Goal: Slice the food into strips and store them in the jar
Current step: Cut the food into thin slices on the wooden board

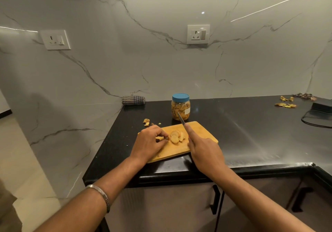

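Left hand (150, 141) pinching food (174, 136) mid-board (201, 133), near worktop's (251, 133) front edge; right hand (203, 151) clasping knife (181, 118); jar (180, 107) behind.

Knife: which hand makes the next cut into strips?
Right, probably. The right hand already holds the knife above the cutting board; the left hand pinches a piece beside the slices.
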